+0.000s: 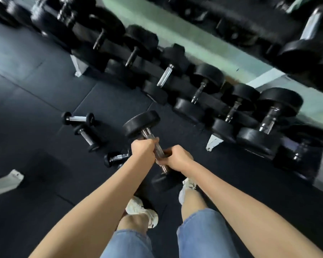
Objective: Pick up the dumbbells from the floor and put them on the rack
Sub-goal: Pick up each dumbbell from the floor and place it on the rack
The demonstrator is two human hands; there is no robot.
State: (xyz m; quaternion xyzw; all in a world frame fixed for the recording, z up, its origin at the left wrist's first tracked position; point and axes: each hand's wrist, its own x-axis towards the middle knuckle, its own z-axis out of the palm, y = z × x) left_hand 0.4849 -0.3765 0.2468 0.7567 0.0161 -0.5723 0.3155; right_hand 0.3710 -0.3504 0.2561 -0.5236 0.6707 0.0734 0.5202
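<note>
Both hands are clenched on the steel handle of one big dumbbell (141, 124) at the middle of the view. The left hand (143, 149) wraps the handle's far part and the right hand (177, 158) wraps the near part, the two just beside each other. The dumbbell is tilted along an 11-to-5 o'clock line, with its far black head raised toward 11 and its near head low at 5, in front of the white shoes (142, 211). It looks clear of the dark floor (35, 90), though the blur leaves this uncertain. Three small dumbbells (77, 118) lie on the floor at 9 to 10 o'clock from the hands, near each other and well apart from the rack (186, 88). The rack runs slantwise from 11 o'clock to 3 o'clock, its lower tier loaded with black dumbbells side by side, handles across the rail. One white rack foot (213, 142) stands on the floor at 3 o'clock from the hands. An upper tier crosses the corner at 1 o'clock, too blurred to read.
</note>
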